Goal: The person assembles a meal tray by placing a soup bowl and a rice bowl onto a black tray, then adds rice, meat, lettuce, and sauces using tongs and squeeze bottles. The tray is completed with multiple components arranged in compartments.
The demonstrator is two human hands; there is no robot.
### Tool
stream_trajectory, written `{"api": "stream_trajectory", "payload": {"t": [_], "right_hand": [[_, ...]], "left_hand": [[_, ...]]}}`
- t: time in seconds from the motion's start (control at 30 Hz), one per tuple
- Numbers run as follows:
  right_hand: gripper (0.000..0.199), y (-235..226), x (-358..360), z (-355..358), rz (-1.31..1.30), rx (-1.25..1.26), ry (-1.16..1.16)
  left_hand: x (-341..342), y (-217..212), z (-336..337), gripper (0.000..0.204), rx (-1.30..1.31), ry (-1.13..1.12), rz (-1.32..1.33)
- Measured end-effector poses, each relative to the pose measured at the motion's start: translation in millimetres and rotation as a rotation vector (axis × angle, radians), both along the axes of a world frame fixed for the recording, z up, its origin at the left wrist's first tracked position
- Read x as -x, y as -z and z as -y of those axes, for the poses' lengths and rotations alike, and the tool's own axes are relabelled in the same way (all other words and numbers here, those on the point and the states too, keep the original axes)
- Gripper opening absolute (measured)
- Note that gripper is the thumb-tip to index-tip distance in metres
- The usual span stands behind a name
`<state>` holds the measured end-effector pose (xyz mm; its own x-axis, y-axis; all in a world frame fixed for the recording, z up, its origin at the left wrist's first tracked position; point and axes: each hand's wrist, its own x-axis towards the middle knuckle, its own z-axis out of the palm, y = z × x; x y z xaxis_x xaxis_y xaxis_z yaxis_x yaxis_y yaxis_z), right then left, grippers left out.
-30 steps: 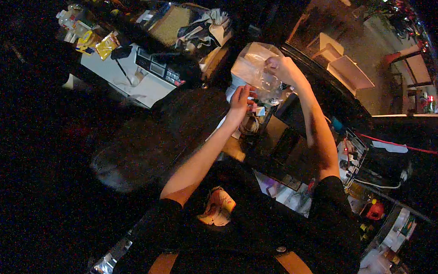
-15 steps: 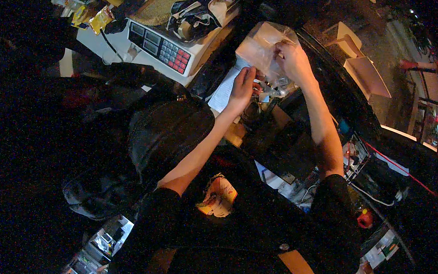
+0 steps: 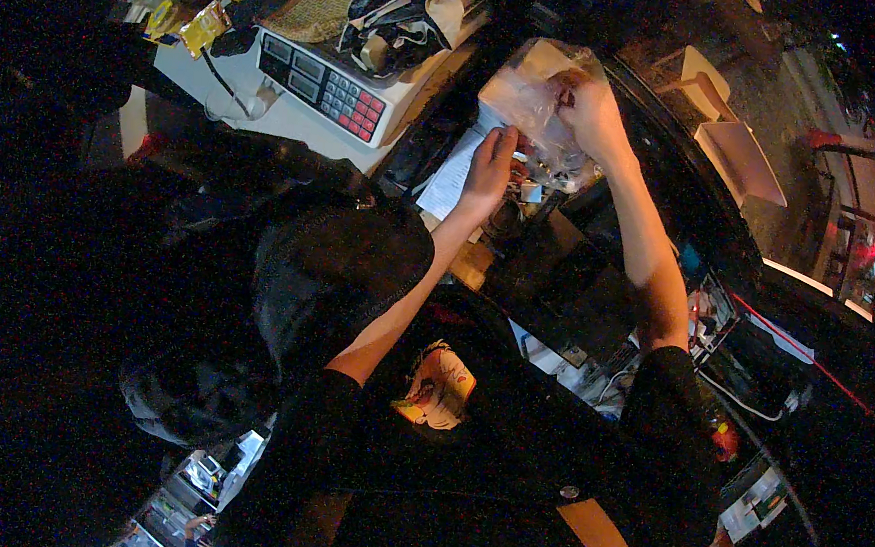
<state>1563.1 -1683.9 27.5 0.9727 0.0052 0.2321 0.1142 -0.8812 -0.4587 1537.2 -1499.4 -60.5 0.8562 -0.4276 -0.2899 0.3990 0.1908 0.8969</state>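
Both hands have drifted a little lower in view since the earlier frame, the clear plastic bag going with them. Right hand pinches the bag's upper edge, while left hand, fingers curled on its lower corner, sits just below-left, above a white paper, right of the weighing scale.

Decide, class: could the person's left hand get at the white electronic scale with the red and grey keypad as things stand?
Probably yes. The left hand is beside the clear plastic bag, and the white electronic scale lies just to its left with nothing visible between them.
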Motion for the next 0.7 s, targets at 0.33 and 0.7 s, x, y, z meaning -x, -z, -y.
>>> {"api": "stream_trajectory", "payload": {"t": [0.33,0.7], "right_hand": [[0.021,-13.1,22.6,7.0,-0.024,-0.200,0.068],[0.024,11.4,-6.0,5.9,-0.205,-0.141,-0.024]], "left_hand": [[3.2,-2.8,-1.3,0.034,-0.107,-0.015,0.117],[2.6,-22.6,1.6,0.022,-0.190,-0.193,0.366]]}}
